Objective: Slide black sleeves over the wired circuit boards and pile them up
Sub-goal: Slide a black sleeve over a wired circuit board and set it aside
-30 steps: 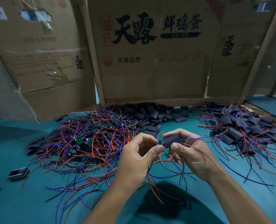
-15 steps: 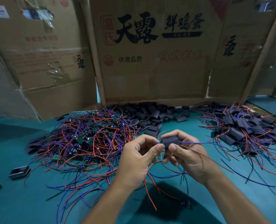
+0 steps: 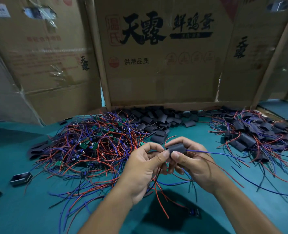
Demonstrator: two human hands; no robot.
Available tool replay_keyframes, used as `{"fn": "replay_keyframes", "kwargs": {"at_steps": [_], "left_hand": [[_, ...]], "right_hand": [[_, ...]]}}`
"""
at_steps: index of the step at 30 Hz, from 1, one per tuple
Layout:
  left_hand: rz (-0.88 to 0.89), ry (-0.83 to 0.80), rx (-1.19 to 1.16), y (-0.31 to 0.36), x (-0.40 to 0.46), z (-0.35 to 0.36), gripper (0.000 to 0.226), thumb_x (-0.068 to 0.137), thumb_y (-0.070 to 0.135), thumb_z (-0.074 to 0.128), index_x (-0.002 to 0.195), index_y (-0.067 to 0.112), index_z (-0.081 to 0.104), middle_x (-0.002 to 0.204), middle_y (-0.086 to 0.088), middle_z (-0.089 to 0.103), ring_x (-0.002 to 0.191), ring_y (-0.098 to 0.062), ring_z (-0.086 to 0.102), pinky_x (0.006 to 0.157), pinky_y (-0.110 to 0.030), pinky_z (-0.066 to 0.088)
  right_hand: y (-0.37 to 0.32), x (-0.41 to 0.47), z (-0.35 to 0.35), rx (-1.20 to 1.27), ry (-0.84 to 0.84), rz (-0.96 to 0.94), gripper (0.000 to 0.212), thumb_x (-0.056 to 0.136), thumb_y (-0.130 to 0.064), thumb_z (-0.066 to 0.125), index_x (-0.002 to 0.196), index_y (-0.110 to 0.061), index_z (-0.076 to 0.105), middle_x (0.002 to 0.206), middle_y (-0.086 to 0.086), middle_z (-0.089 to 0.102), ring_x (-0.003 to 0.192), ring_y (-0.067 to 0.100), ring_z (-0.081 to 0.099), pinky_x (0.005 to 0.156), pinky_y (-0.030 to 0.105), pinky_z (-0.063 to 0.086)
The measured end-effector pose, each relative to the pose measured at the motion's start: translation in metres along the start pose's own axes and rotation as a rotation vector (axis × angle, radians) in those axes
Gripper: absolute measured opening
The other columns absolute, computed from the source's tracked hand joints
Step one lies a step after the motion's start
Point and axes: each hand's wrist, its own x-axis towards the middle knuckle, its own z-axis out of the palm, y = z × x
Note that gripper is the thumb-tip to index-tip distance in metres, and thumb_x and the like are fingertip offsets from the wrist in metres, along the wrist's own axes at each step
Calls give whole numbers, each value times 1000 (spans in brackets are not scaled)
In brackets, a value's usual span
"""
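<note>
Sleeve (image 3: 177, 148), black and short, sits between both hands just above the tabletop (image 3: 241, 208), near the middle of the scene, and a second ago a dark bit of the circuit board poked out of its left end; now that end looks nearly closed over, so the board has gone further in and cannot be seen. The right hand (image 3: 193, 163) has its grip clamped on the sleeve, thumb on the near face and fingers curled behind. The left hand (image 3: 144, 168) pinches at the sleeve's left mouth with thumb and forefinger, and the red and black wires (image 3: 158, 191) hang down from that grip toward the near edge. A blue wire (image 3: 212, 152) runs out of the right end of the sleeve toward the right. By my judgement this piece is almost finished and only needs a last push before it can go on the pile of finished pieces (image 3: 251, 132) at the far right. The heap of bare wired boards (image 3: 92, 142) on the left is large, and the loose sleeves (image 3: 158, 119) lie at the far middle against the cardboard box (image 3: 156, 78), so much of the task remains
</note>
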Motion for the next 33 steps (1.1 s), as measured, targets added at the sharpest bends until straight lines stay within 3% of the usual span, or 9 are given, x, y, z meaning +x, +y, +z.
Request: {"fn": "replay_keyframes", "kwargs": {"at_steps": [5, 8, 14, 18, 20, 23, 26, 30, 33], "left_hand": [[-113, -20, -60, -2, 1, -3, 26, 76, 14, 73, 89, 9, 51, 68, -13, 66, 50, -21, 57, 56, -28, 45], [-92, 15, -66, -4, 2, -4, 27, 73, 14, 75, 87, 8, 54, 71, -16, 66, 53, -22, 58, 52, -23, 45], [61, 135, 134, -13, 5, -3, 31, 67, 17, 79, 85, 5, 57, 66, -11, 61, 53, -18, 55, 50, -23, 48], [117, 176, 281, -20, 7, -6, 23, 78, 3, 79, 83, 6, 57, 66, -13, 63, 55, -20, 57, 51, -25, 48], [123, 144, 351, -20, 8, -7, 22, 79, 8, 79, 83, 8, 57, 66, -6, 65, 53, -17, 56, 52, -25, 48], [135, 94, 539, -18, 7, -8, 16, 82, 24, 73, 86, 15, 61, 69, 6, 64, 62, -13, 56, 62, -30, 49], [152, 130, 708, -16, 6, -13, 8, 91, 20, 70, 88, 17, 63, 76, 5, 65, 70, -12, 58, 73, -35, 50], [172, 195, 829, -14, 6, -18, 10, 94, 20, 65, 85, 19, 62, 73, 8, 61, 67, -5, 53, 66, -19, 43], [164, 240, 860, -14, 5, -19, 12, 95, 22, 63, 83, 20, 61, 73, 6, 61, 65, -3, 51, 62, -17, 41]], "right_hand": [[0, -1, 2, -27, -44, 19, 25, 83, -19, 68, 105, -8, 63, 73, 18, 67, 58, 26, 59, 49, 25, 41], [-4, -2, 7, 63, -20, 58, 30, 82, -27, 68, 105, -7, 65, 71, 15, 63, 55, 20, 56, 48, 22, 39], [-3, 0, 30, 327, 353, 344, 13, 79, -21, 72, 72, -14, 63, 61, 2, 54, 47, 8, 46, 45, 19, 37], [0, -2, 35, 280, 395, 385, 13, 86, -13, 67, 74, -11, 65, 64, 3, 56, 53, 9, 45, 44, 19, 37], [-3, -1, 31, 254, 384, 392, 7, 87, -11, 66, 82, -6, 65, 64, 4, 56, 53, 9, 47, 45, 19, 38], [-15, 3, 12, 65, 409, 359, 10, 92, -9, 61, 97, -1, 64, 71, 5, 58, 54, 10, 52, 43, 21, 40], [-34, 9, -18, -215, 418, 338, 15, 96, -8, 58, 110, -7, 54, 80, 9, 59, 59, 13, 56, 44, 24, 45], [-62, 28, -80, -437, 374, 425, 24, 91, -14, 67, 109, -6, 53, 82, 13, 65, 59, 12, 56, 47, 25, 42], [-78, 42, -140, -582, 410, 538, 24, 89, -15, 69, 106, 0, 60, 71, 10, 58, 50, 11, 48, 43, 21, 36]]}}
